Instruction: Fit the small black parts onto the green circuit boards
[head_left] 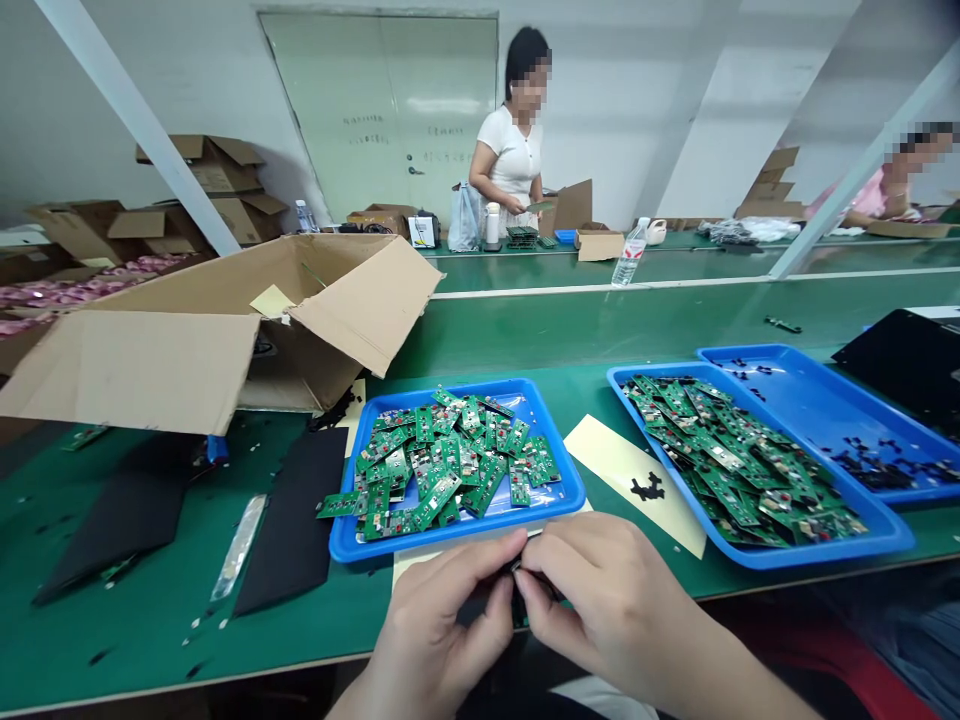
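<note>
Both hands meet at the near edge of the desk point(525, 330), just in front of the middle blue tray point(349, 545). Left hand point(435, 625) and right hand point(607, 600) pinch one small dark part point(517, 568) between them; the fingers point(487, 555) of each are drawn narrow, tips nearly touching over it. The part is mostly hidden by the fingertips, so its shape cannot be told.

Middle blue tray: heaped with small green circuit boards point(450, 465), loose and overlapping. To its right, a yellow sheet point(607, 455) carries a few black bits point(647, 489); further right, a second blue tray point(892, 540) also holds boards, with a third blue tray point(795, 400) behind it holding scattered black bits. To the left of the middle tray lie black mats point(296, 520), and behind them an open cardboard box point(187, 350).

Handling judgement: the held part looks very light and rigid, easily dropped or lost among the debris on the desk. Fingertip pinch at its edges suits it; pressing hard is probably unneeded. The boards, if picked, seem light, stiff, and fragile at their components, best held by the bare edges.

Two other people work at the far bench, well apart.
</note>
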